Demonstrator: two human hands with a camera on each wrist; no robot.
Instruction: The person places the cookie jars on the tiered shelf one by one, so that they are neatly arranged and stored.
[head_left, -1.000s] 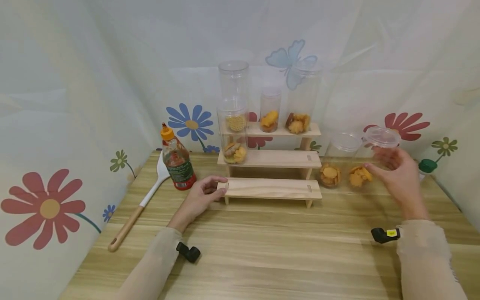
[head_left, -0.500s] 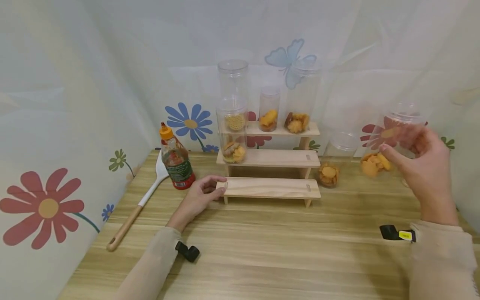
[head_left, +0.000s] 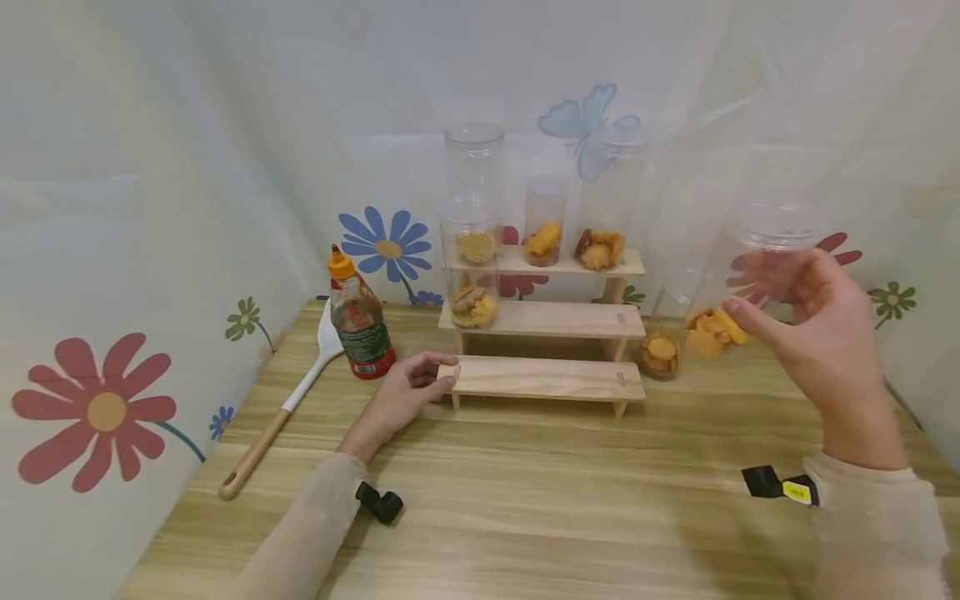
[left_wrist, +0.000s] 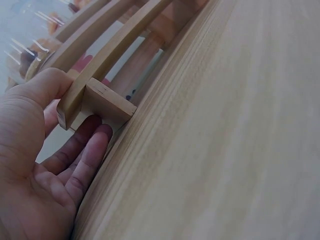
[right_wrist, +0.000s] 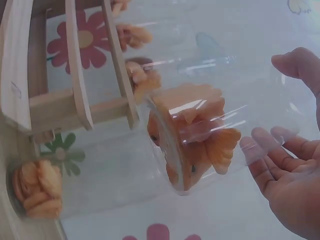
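My right hand (head_left: 836,354) grips a clear plastic jar (head_left: 716,331) of yellow-orange snacks, raised off the table. In the right wrist view, the fingers (right_wrist: 272,162) curl round the jar's lidded end. Just left of it, a second clear jar (head_left: 660,357) of round crackers stands on the table beside the rack. My left hand (head_left: 401,396) holds the left end of the lowest step of a three-step wooden rack (head_left: 543,377). Up close in the left wrist view, the thumb lies at the board's end (left_wrist: 75,97), fingertips below near the leg.
Two jars (head_left: 472,302) stand at the left of the rack, on the middle and top steps. A small jar (head_left: 543,237) and a tall jar (head_left: 600,250) share the top step. A sauce bottle (head_left: 362,333) and a white spatula (head_left: 281,408) lie left.
My right hand has lifted the jar off the table, swung it up and rightward, then brought it back left toward the other jar. The left hand stays on the rack.
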